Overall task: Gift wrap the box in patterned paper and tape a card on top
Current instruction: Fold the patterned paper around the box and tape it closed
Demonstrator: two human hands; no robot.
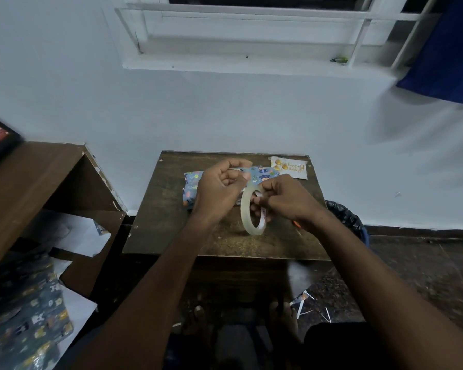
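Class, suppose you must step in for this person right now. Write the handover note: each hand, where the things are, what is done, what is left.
Right hand holds the tape roll upright over the table.
Left hand pinches the tape's free end, pulling a strip.
Wrapped box lies at the table's back, behind the hands; paper is already on it.
Card lies at the back right corner, beside the box, not yet attached.
Left: cut the strip and tape the card on top.

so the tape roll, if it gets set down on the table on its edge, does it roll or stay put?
Likely rolls: the tape roll is a thin ring, held upright by the right hand, so on edge it would probably wheel or topple flat. It looks light, mostly hollow. The table appears level, so laid flat it should stay.
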